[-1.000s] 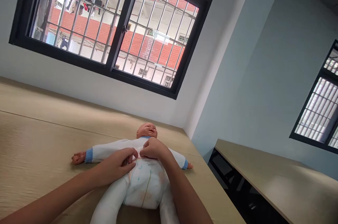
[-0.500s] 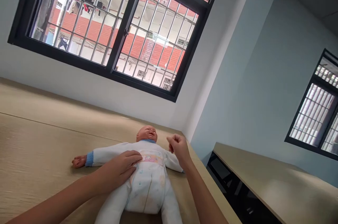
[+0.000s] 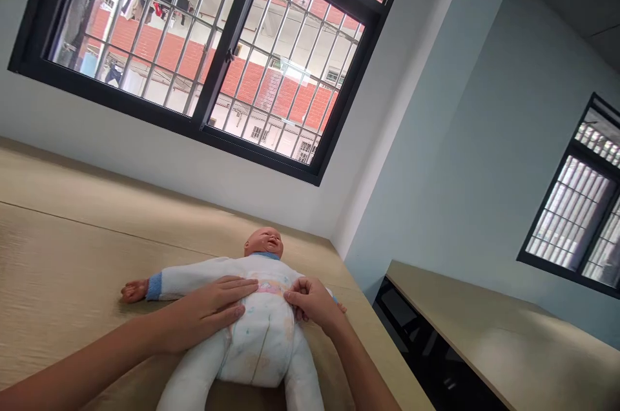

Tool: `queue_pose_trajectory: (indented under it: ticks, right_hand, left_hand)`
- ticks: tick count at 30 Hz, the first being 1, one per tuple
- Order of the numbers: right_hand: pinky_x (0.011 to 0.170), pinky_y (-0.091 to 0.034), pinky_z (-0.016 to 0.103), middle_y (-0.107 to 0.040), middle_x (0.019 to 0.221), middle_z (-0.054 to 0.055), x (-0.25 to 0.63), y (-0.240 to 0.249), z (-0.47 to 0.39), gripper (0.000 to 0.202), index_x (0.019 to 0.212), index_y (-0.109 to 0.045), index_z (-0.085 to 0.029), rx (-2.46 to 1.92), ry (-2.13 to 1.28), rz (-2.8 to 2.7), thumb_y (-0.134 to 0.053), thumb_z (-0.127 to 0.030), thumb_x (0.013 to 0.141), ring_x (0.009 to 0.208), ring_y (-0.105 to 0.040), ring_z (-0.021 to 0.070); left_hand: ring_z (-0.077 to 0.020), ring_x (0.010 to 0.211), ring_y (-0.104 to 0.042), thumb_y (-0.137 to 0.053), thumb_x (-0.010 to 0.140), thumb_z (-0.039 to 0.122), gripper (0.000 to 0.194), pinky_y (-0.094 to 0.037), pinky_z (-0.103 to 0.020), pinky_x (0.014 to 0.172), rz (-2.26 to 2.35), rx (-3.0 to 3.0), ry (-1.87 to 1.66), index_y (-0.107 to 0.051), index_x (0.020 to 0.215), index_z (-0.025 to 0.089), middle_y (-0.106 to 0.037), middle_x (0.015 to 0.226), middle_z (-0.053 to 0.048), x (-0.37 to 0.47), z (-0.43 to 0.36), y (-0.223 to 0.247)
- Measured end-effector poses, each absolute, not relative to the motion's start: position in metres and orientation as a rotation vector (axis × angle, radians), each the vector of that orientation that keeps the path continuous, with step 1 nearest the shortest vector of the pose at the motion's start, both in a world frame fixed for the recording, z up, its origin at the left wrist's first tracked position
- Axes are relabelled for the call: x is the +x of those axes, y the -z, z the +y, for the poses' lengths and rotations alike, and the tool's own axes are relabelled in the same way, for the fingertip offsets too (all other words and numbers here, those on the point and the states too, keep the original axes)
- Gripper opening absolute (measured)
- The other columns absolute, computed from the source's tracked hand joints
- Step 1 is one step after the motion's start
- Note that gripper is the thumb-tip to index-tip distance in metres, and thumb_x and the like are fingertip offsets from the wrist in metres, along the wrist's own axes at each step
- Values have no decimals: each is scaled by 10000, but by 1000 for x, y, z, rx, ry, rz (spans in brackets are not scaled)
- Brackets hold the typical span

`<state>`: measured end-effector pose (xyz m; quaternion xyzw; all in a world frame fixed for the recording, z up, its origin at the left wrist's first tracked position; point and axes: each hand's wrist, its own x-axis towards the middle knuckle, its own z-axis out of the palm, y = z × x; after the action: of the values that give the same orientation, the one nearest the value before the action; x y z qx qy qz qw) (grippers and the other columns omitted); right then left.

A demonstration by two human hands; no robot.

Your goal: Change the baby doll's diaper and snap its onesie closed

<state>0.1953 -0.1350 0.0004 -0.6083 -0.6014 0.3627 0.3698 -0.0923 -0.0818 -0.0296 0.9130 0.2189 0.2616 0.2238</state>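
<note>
A baby doll lies on its back on the table, arms spread, in a white suit with blue cuffs and collar. Round its hips and belly is a white diaper with a pink and yellow printed waistband. My left hand rests flat on the diaper's left side, fingers stretched out towards the waistband. At the right end of that band, my right hand has its thumb and fingers pinched together against the diaper's edge. Those fingers hide what exactly lies between them. The doll's feet are out of view.
The wooden table reaches back to the wall below a barred window. To the right, across a gap, stands a second table with a dark side panel. Another window is at the far right.
My right hand has come down from above the doll's arm to the diaper's right side. My left hand stays on the diaper. The view has shifted slightly.
</note>
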Motion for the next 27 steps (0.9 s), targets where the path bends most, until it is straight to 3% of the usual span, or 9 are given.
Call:
queue_pose_trajectory:
  ticks: [6, 9, 15, 21, 27]
  right_hand:
    - [497, -173, 315, -339, 502, -52, 182, 14, -134, 528, 554, -362, -256, -1540, -830, -1426, -825, -449, 717, 500, -240, 104]
    - [522, -147, 337, -302, 497, -40, 179, 15, -132, 561, 521, -339, -270, -1605, -841, -1448, -851, -430, 684, 509, -207, 117]
    - [542, -141, 335, -270, 518, -43, 182, 24, -129, 540, 520, -324, -266, -1572, -721, -1472, -801, -453, 691, 540, -195, 119]
    - [554, -181, 336, -261, 520, -41, 185, 34, -123, 501, 512, -317, -247, -1477, -658, -1499, -694, -390, 810, 552, -213, 122]
    - [566, -196, 322, -258, 554, -37, 185, 38, -120, 485, 520, -314, -240, -1460, -540, -1539, -614, -380, 875, 575, -229, 129]
  left_hand:
    - [-314, 1529, -409, -449, 1068, 517, 514, -346, -423, 1275, 648, 2530, -715, -489, 1572, 421, -480, 1628, 73, -91, -80, 33]
    - [-309, 1499, -452, -458, 1064, 512, 495, -408, -408, 1237, 644, 2550, -728, -529, 1546, 424, -525, 1596, 76, -88, -81, 27]
    - [-269, 1374, -563, -406, 1077, 494, 477, -468, -394, 1182, 611, 2556, -726, -685, 1414, 302, -650, 1468, -33, -74, -85, 12]
    - [-282, 1427, -509, -442, 1068, 460, 476, -399, -383, 1234, 644, 2499, -835, -635, 1473, 299, -613, 1512, -31, -80, -86, 28]
    - [-288, 1384, -545, -471, 1053, 445, 453, -420, -423, 1211, 702, 2538, -887, -655, 1429, 271, -631, 1481, -48, -78, -87, 31]
